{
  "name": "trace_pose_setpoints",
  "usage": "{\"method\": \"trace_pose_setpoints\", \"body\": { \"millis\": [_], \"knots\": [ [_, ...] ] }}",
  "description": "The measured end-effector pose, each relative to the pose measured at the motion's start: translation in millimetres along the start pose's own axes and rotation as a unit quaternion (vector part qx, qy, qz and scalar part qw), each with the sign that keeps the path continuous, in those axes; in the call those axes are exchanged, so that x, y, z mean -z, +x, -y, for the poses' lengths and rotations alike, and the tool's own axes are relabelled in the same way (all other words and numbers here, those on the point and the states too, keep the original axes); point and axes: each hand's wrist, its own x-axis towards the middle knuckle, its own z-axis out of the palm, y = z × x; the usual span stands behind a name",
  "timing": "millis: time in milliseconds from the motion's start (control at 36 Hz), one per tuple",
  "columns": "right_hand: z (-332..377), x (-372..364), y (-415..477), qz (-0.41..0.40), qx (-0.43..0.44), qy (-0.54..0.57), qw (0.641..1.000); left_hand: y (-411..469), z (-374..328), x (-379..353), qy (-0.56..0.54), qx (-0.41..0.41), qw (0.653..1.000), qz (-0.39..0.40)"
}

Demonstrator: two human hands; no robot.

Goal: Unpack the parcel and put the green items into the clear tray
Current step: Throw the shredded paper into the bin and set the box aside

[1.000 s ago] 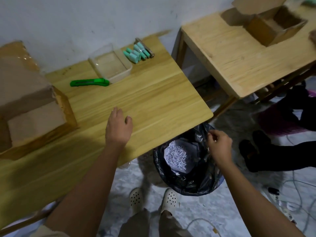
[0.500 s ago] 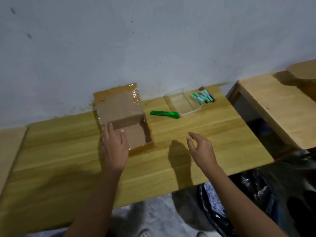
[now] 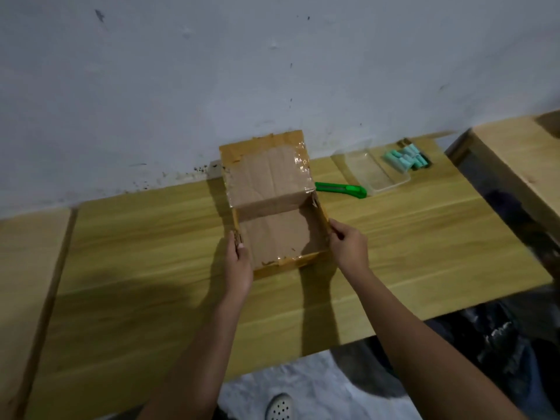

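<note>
Parcel (image 3: 277,234) sits open on the table (image 3: 424,237) near the wall, its lid flap standing up at the far side. It lies between both hands: the left hand (image 3: 239,263) grips its left wall, thumb on the rim, and the right hand (image 3: 348,250) grips its right wall with curled fingers. To the right, well apart from the hands, lies a green knife (image 3: 341,189), then the clear tray (image 3: 394,184), with the green items (image 3: 404,159) on the table just beside the tray.

Both hands, left hand (image 3: 239,268) and right hand (image 3: 348,248), on the open cardboard parcel's (image 3: 272,204) side walls.
</note>
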Motion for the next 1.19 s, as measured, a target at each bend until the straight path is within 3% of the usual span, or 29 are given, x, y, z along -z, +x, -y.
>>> {"method": "trace_pose_setpoints", "body": {
  "millis": [139, 333, 639, 917, 1194],
  "knots": [
    [-11, 49, -21, -0.071, -0.022, 0.056, 0.996, -26, -12, -27, -0.047, -0.025, 0.998, 0.034],
    [-65, 175, -52, -0.193, -0.067, 0.096, 0.974, -88, -48, -126, -0.071, -0.082, 0.98, 0.168],
    [-210, 353, -124, -0.356, -0.163, 0.103, 0.914, -218, -59, -314, -0.019, -0.12, 0.913, 0.389],
    [-329, 400, -162, -0.383, -0.236, 0.11, 0.886, -280, 0, -418, 0.052, -0.06, 0.875, 0.477],
    [-423, 359, -146, -0.29, -0.298, 0.103, 0.903, -259, 83, -455, 0.066, 0.042, 0.892, 0.446]
  ]
}}
